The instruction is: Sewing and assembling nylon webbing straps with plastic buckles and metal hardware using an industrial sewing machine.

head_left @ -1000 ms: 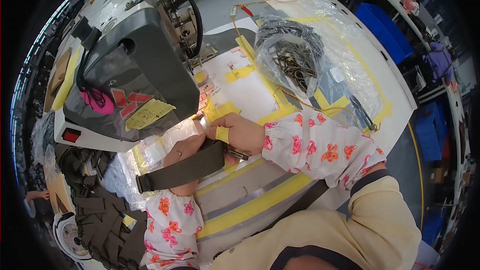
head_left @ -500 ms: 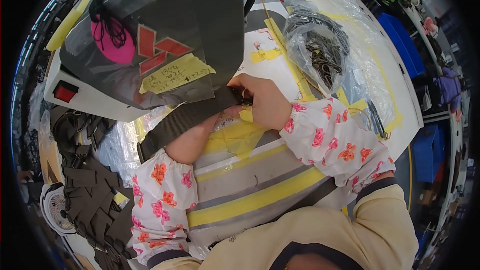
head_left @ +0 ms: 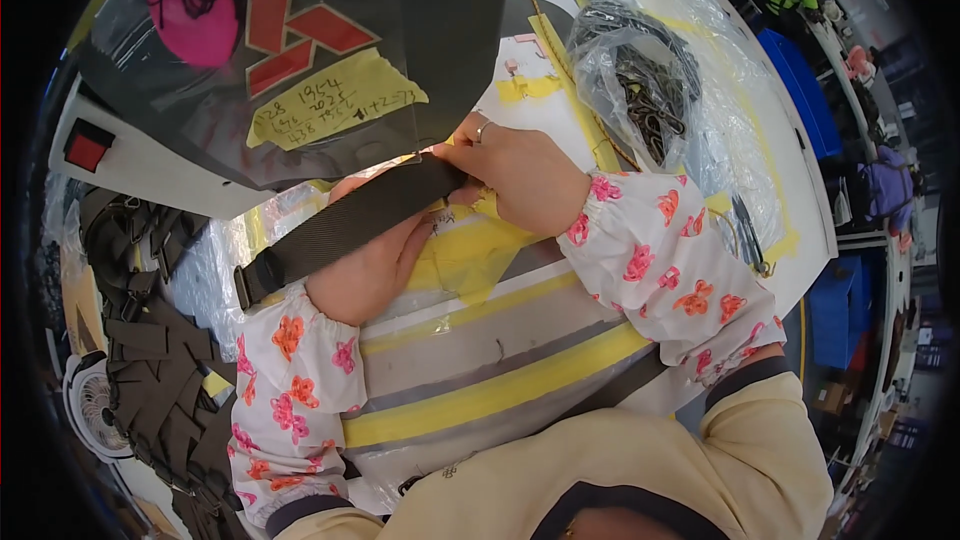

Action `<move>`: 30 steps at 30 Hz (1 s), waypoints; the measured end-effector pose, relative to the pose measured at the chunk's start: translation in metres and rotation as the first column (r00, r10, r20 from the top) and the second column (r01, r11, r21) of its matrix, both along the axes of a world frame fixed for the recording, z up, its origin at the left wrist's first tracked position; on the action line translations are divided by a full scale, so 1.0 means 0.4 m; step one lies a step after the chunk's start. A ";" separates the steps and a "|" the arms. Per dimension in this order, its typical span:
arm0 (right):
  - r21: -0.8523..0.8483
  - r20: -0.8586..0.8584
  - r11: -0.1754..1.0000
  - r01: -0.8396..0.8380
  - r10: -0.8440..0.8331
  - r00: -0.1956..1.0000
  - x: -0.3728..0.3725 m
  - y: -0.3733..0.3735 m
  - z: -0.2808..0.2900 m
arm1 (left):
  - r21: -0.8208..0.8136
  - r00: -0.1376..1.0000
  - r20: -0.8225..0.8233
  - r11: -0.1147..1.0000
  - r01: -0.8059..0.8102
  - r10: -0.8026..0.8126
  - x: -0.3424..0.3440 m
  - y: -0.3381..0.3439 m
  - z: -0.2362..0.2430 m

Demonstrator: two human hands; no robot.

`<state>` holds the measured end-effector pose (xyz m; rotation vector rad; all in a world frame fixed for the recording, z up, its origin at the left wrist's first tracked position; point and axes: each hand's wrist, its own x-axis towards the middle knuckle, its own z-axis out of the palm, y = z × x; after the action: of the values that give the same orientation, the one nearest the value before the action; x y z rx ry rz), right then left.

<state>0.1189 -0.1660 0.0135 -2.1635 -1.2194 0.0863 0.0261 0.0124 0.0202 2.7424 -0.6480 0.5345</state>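
Note:
A dark webbing strap (head_left: 350, 225) slants under the front of a grey-and-white sewing machine (head_left: 430, 60). At its left end hangs a dark buckle (head_left: 258, 278). My left hand (head_left: 365, 275) lies beneath the strap, its thumb on the near side and fingertips showing beyond the far edge; the rest of its fingers are hidden. Closed at the strap's right end, my right hand (head_left: 525, 175) grips it with thumb and fingers, and one finger wears a ring. Both forearms wear white flowered sleeve covers.
A clear bag of dark metal hooks (head_left: 650, 105) sits at the far right of the table. Many dark strap pieces (head_left: 150, 365) are heaped at the left, near a white fan (head_left: 92, 405). Yellow tape (head_left: 500, 390) runs across the near tabletop. Blue bins (head_left: 840, 310) stand off to the right.
The strap and my left hand have shifted left, bringing the buckle further out. My right hand has turned over the strap's end, and the view has moved slightly.

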 end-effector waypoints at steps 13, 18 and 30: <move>0.107 0.491 0.991 -0.080 0.017 0.871 -0.035 0.012 -0.050 | 0.084 0.924 -0.321 0.978 -0.192 0.209 -0.022 -0.013 -0.018; -0.063 0.604 0.998 0.021 0.021 0.797 -0.057 0.023 -0.048 | 0.071 0.985 0.175 0.997 -0.017 0.005 -0.029 -0.011 -0.016; 0.047 0.504 0.998 0.048 -0.065 0.861 -0.039 0.011 -0.057 | -0.046 0.997 0.074 0.999 0.020 -0.017 0.025 0.021 -0.056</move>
<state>0.1034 -0.1615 -0.0095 -2.2645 -1.4189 -0.5607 0.0362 0.0207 -0.0024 2.6813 -0.6692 0.6402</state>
